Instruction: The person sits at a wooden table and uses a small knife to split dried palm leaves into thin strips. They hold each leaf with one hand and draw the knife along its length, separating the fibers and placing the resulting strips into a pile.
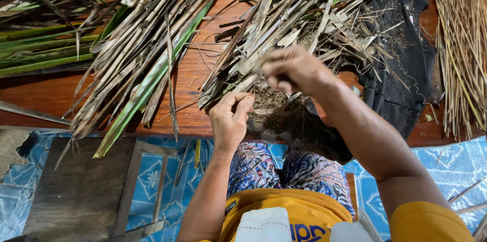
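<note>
You are mid-strip: your left hand pinches a dry leaf strip while your right hand, fingers curled shut, grips its upper part; pull steadily next, I judge.

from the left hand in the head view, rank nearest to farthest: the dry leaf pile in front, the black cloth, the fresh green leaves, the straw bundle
From the left hand:
1. Dry leaf pile, just ahead, its near strips by the fingertips.
2. Black cloth, off to the right.
3. Fresh green leaves, far left.
4. Straw bundle, at the right edge.
The last two are fairly close in distance.
</note>
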